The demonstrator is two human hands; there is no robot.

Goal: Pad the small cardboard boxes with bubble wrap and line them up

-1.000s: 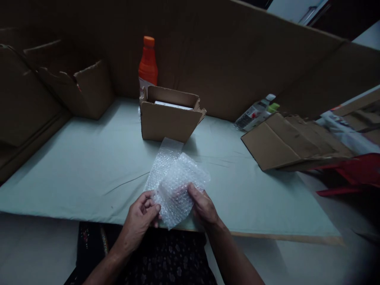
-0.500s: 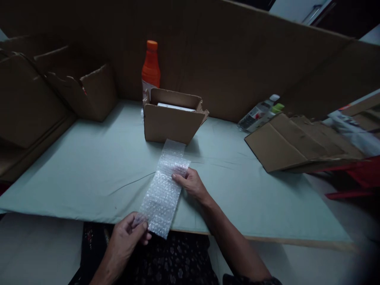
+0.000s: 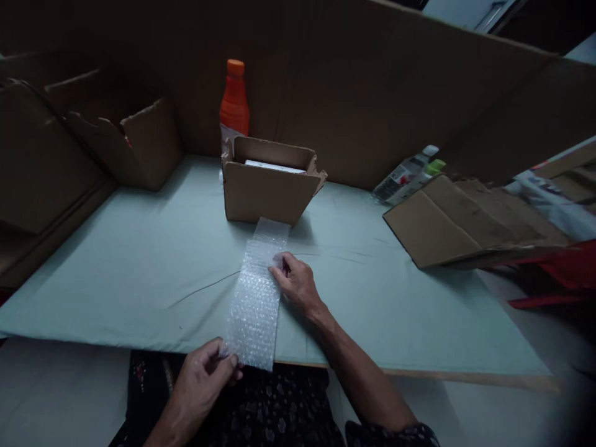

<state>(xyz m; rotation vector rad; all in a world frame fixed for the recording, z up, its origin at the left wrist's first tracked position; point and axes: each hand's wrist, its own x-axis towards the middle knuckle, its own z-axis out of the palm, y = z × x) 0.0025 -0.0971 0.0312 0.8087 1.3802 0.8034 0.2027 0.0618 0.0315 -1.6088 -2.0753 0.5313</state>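
A strip of clear bubble wrap (image 3: 255, 310) runs from the table's front edge up toward a small open cardboard box (image 3: 265, 194). Its near left corner is pinched between the thumb and fingers of my left hand (image 3: 205, 375), just past the table edge. Higher up, my right hand (image 3: 298, 282) grips the right border of the strip, with the thumb on top and the other fingers curled. The far end of the wrap lies flat on the cloth in front of the box. Inside the box, the top of a white item (image 3: 274, 166) shows.
An orange bottle (image 3: 234, 102) stands behind the box. Larger cardboard boxes (image 3: 153, 146) sit at the left. To the right, a clear bottle (image 3: 403, 177) leans by a tilted cardboard box (image 3: 428, 220). A cardboard wall (image 3: 335, 87) closes off the back of the cloth-covered table (image 3: 153, 248).
The near part of the bubble wrap has swung slightly right and lies straighter. My right hand has shifted up a little along its edge, while my left hand keeps its corner.
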